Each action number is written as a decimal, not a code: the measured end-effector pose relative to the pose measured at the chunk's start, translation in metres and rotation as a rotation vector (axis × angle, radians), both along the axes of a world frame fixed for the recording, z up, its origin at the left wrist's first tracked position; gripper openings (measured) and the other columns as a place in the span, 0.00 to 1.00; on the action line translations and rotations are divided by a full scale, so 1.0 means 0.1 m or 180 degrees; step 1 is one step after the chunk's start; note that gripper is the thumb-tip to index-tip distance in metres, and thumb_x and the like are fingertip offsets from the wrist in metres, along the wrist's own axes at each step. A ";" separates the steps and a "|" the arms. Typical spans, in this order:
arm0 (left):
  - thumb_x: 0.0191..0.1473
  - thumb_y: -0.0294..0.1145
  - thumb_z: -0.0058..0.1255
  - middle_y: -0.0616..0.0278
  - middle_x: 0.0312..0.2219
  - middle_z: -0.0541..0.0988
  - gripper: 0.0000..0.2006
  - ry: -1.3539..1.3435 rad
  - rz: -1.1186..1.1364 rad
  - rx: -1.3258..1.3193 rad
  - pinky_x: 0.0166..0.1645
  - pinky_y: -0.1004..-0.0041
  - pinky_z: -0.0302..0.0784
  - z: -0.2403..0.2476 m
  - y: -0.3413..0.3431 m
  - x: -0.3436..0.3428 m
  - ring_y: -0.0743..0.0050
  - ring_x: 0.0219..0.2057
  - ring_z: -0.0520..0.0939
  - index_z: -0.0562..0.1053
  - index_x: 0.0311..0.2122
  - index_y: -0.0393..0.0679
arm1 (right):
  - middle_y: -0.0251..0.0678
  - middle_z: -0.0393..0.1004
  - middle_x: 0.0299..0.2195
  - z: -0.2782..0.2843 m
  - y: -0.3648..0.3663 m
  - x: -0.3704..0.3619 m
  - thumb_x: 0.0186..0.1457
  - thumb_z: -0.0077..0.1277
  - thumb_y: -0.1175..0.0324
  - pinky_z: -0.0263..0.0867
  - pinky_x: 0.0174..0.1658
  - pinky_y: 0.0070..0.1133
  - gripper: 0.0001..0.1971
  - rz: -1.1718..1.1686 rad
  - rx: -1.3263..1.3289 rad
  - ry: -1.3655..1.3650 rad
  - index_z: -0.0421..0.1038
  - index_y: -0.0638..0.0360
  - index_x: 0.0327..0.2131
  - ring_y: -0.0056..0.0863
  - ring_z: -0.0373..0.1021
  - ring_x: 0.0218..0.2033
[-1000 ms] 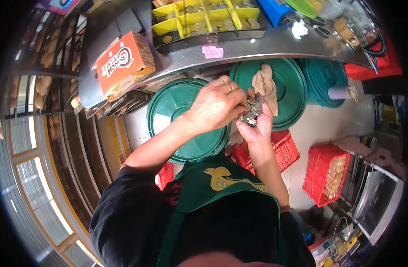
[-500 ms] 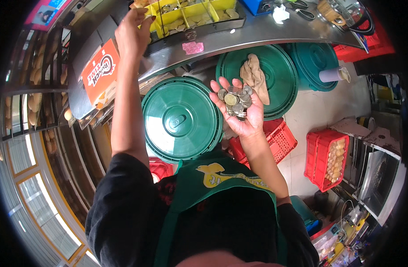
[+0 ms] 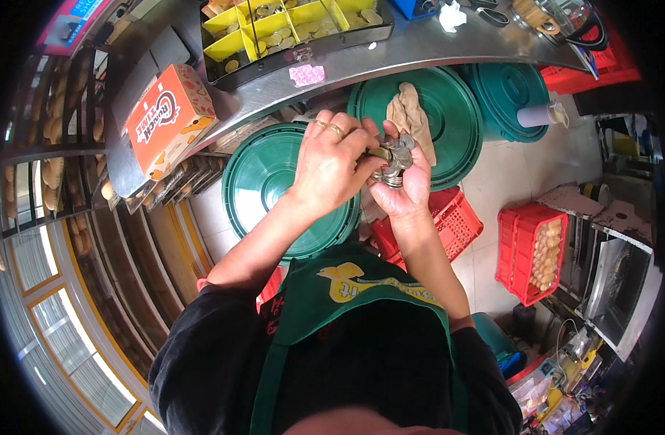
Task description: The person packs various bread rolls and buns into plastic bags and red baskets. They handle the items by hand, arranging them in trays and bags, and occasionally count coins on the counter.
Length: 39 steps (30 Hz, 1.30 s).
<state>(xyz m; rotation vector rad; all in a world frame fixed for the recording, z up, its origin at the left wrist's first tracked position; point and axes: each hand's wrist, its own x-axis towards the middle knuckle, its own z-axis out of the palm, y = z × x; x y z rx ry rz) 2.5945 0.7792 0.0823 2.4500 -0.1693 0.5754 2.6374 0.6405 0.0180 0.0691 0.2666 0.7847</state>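
A heap of coins (image 3: pixel 396 161), mostly silver-coloured, lies in the cupped palm of my right hand (image 3: pixel 410 190), held up over the floor in front of my apron. My left hand (image 3: pixel 326 161), with rings on two fingers, reaches across to the heap. Its thumb and fingertips pinch a gold-coloured coin (image 3: pixel 379 153) at the heap's left side. Beyond both hands, on the metal counter, stands a black cash box (image 3: pixel 303 55) with yellow compartments (image 3: pixel 228 46). Coins of several sizes lie in them.
An orange printed carton (image 3: pixel 169 123) sits at the counter's left, and a pink scrap (image 3: pixel 307 75) near its edge (image 3: pixel 434 59). Below are green lidded bins (image 3: pixel 254 185), one with a beige cloth (image 3: pixel 412 119). Red crates (image 3: pixel 517 250) stand to the right, one with buns.
My left hand has come back from the cash box to the coins in my right palm and now pinches one. My right hand stays in nearly the same place.
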 end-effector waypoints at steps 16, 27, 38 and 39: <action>0.51 0.23 0.58 0.60 0.25 0.81 0.05 -0.0543 0.0463 -0.2041 0.33 0.81 0.75 0.24 0.41 1.08 0.81 0.27 0.80 0.73 0.31 0.35 | 0.53 0.71 0.48 0.06 -0.17 -0.01 0.58 0.47 0.63 0.59 0.59 0.47 0.13 -0.0237 -0.0295 0.0277 0.72 0.65 0.38 0.53 0.64 0.54; 0.58 0.34 0.51 0.60 0.32 0.79 0.10 -0.0102 0.0321 -0.1858 0.38 0.72 0.75 0.02 0.08 1.06 0.77 0.36 0.78 0.76 0.39 0.38 | 0.49 0.75 0.40 0.13 -0.16 0.13 0.59 0.44 0.64 0.64 0.54 0.42 0.14 -0.0829 -0.0793 -0.0410 0.73 0.65 0.37 0.44 0.72 0.42; 0.64 0.43 0.40 0.59 0.36 0.76 0.19 0.1113 -0.0516 -0.8027 0.50 0.74 0.72 -0.41 -0.35 0.33 0.69 0.40 0.77 0.71 0.43 0.34 | 0.39 0.76 0.33 0.43 0.37 0.05 0.51 0.52 0.81 0.67 0.46 0.28 0.03 -0.2652 -0.4576 -0.4763 0.75 0.68 0.31 0.34 0.73 0.38; 0.64 0.43 0.40 0.59 0.36 0.76 0.18 0.1005 -0.0753 -0.8122 0.50 0.74 0.72 -0.45 -0.34 0.28 0.70 0.40 0.77 0.71 0.43 0.34 | 0.38 0.77 0.32 0.42 0.38 0.04 0.50 0.53 0.79 0.66 0.44 0.28 0.03 -0.2636 -0.4606 -0.4879 0.75 0.65 0.30 0.34 0.73 0.37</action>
